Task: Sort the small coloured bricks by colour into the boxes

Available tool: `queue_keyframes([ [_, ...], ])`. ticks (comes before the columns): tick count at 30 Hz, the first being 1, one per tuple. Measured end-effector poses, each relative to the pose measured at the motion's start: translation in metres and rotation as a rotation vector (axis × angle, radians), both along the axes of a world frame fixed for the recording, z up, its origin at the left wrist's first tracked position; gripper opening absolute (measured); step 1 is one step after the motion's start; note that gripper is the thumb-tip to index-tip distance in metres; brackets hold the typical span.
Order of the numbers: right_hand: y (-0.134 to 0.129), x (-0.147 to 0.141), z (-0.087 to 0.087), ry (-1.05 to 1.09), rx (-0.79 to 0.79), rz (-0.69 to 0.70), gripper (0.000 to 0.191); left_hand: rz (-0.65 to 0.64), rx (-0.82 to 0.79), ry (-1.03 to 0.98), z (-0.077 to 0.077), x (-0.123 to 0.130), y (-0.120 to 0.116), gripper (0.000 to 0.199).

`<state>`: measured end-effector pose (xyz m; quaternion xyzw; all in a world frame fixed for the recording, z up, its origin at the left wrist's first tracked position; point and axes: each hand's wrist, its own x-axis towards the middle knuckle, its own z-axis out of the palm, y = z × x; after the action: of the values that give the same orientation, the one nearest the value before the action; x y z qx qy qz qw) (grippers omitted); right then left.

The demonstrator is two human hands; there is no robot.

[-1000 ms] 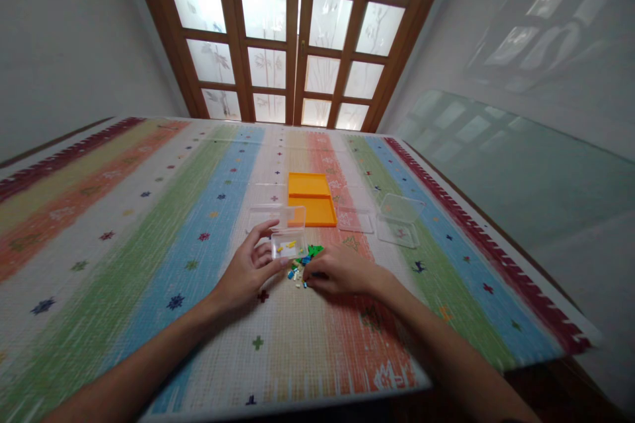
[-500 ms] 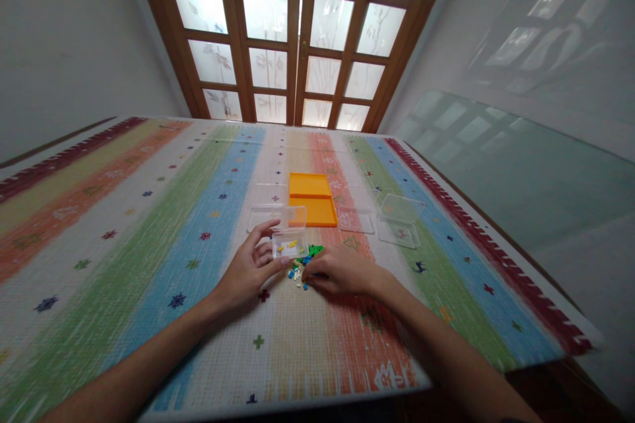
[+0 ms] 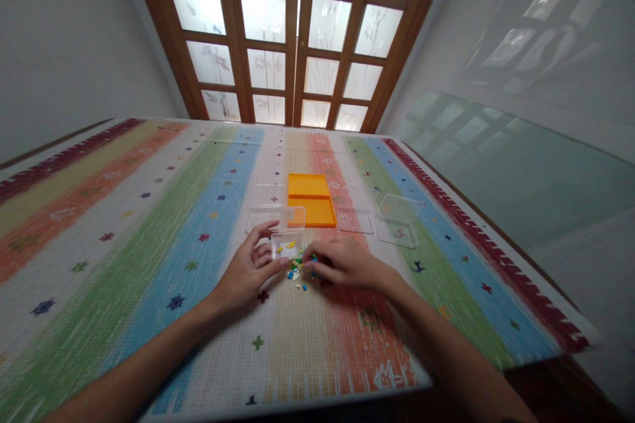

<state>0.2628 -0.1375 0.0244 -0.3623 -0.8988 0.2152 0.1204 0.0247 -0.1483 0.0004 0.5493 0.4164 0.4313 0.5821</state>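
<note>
My left hand (image 3: pixel 251 268) is closed on a small clear plastic box (image 3: pixel 286 253), thumb at its near edge and fingers along its left side. The box's lid stands open, and several yellow pieces lie inside. Just right of the box, my right hand (image 3: pixel 347 264) reaches over a pile of small pieces (image 3: pixel 296 273) in green, blue and white. Its thumb and index finger are pinched together at the pile's right side; what they hold is too small to make out. The hand covers part of the pile.
An open orange case (image 3: pixel 311 211) lies behind the hands. Right of it are a clear flat tray (image 3: pixel 355 221) and an open clear box (image 3: pixel 397 232). Another clear container lies partly behind the left fingers. A striped cloth (image 3: pixel 213 344) covers the table.
My right hand has moved slightly up and away from me, now covering the green pieces that showed above it. My left hand and the box have hardly moved.
</note>
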Motion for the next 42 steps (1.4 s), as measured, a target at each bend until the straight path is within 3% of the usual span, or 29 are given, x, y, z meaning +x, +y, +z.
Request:
queue_keyframes([
  [3,0.002,0.000,-0.001,0.074,0.111,-0.111,0.017,-0.013,-0.021,-0.016,0.001,0.001,-0.003,0.072],
  [6,0.004,-0.003,-0.005,0.028,0.145,-0.139,0.017,-0.041,-0.042,-0.030,0.000,0.002,-0.005,0.072],
  [15,0.005,-0.009,-0.006,0.037,0.130,-0.158,0.019,-0.086,-0.056,-0.033,-0.003,0.002,-0.006,0.072],
  [22,0.006,0.004,0.000,0.191,0.093,-0.226,0.017,-0.005,-0.051,-0.040,-0.001,0.003,-0.003,0.074],
  [30,-0.001,-0.002,-0.005,-0.141,0.021,-0.056,0.015,0.057,-0.034,-0.036,-0.003,0.002,0.001,0.077],
  [42,-0.004,-0.012,-0.011,-0.264,0.099,-0.104,0.016,0.031,-0.023,-0.048,-0.002,0.001,0.001,0.071],
])
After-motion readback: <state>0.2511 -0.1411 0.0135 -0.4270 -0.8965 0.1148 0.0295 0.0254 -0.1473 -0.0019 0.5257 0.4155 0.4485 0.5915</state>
